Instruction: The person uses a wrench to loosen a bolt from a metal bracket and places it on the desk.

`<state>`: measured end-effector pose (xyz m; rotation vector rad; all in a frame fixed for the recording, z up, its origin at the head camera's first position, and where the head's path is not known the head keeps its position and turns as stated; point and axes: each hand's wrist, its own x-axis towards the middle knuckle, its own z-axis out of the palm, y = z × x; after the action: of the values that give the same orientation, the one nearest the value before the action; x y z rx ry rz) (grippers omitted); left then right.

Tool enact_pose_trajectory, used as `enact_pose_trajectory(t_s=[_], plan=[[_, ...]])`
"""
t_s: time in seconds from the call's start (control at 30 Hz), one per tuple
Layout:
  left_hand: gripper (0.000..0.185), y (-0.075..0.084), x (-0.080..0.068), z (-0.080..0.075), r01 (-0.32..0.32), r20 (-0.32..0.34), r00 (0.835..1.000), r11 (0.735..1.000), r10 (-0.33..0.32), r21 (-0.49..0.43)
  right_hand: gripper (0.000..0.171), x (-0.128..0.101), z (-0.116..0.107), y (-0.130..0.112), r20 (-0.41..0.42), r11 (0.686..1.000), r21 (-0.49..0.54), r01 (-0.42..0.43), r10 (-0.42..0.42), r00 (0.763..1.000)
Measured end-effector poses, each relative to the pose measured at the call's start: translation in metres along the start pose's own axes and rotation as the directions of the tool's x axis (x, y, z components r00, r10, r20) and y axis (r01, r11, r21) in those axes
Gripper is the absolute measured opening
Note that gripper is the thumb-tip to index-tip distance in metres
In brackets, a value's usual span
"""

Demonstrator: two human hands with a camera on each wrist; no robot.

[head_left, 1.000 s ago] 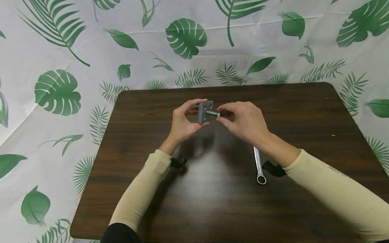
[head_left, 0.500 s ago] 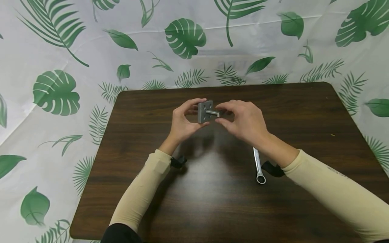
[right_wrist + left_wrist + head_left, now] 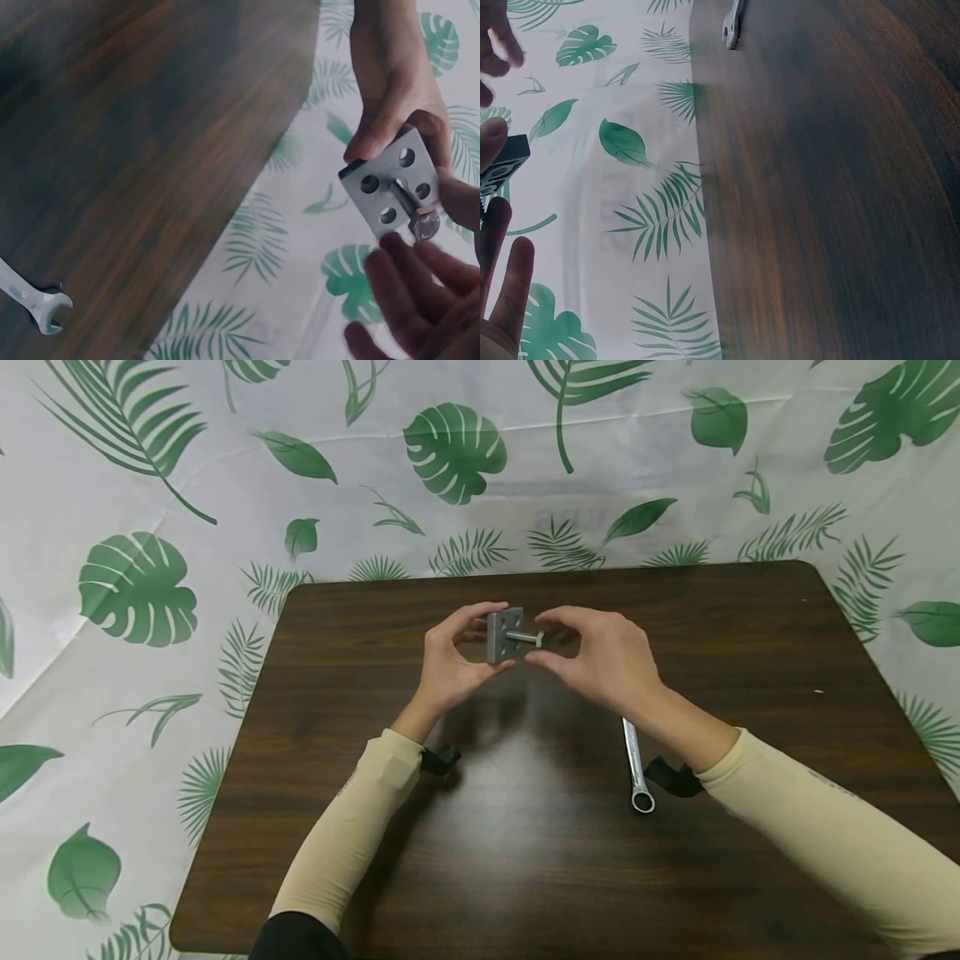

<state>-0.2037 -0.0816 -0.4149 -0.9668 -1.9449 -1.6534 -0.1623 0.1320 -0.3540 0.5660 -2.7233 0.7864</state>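
Left hand (image 3: 450, 664) grips a grey square metal plate (image 3: 505, 635) by its edges, thumb under, fingers curled over the top; plate held upright above the table (image 3: 525, 860), toward the far edge, near its middle; plate has four holes at the corners; a bolt (image 3: 528, 637) sticks out of its centre toward the right hand (image 3: 600, 660); right hand's fingertips (image 3: 409, 262) are curled close around the bolt's hex head, thumb and forefinger on either side of it; whether they actually pinch it cannot be told; a silver wrench (image 3: 636, 768) lies flat on the table under the right wrist, right of centre, ring end toward the near edge; leaf-print cloth (image 3: 135, 585) hangs behind the table.
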Motion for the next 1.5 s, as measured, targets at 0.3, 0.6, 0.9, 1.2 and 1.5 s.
enact_pose_trajectory(t_s=[0.3, 0.6, 0.9, 1.2, 1.5], plan=[[0.065, 0.015, 0.003, -0.002, 0.007, 0.003, 1.0, 1.0, -0.007, 0.001, 0.022, 0.001, 0.001, 0.002, 0.044, 1.0, 0.011, -0.013, 0.012, 0.999], [0.064, 0.013, 0.003, -0.002, -0.011, -0.006, 1.0, 1.0, 0.011, -0.002, 0.04, 0.0, 0.002, -0.001, 0.025, 0.998, -0.021, -0.057, 0.057, 0.998], [0.064, 0.013, 0.002, -0.003, 0.0, 0.001, 1.0, 1.0, 0.0, 0.0, 0.029, 0.0, 0.004, 0.001, -0.033, 0.997, 0.0, 0.076, -0.076, 0.997], [0.063, 0.014, 0.002, -0.004, 0.006, 0.003, 1.0, 1.0, -0.006, 0.005, 0.023, 0.0, 0.005, 0.0, -0.022, 0.999, -0.007, 0.047, -0.047, 0.999], [0.066, 0.003, 0.001, -0.003, -0.007, -0.006, 1.0, 1.0, 0.007, 0.004, 0.034, 0.001, 0.005, -0.001, -0.011, 1.0, 0.022, -0.021, 0.021, 1.0]])
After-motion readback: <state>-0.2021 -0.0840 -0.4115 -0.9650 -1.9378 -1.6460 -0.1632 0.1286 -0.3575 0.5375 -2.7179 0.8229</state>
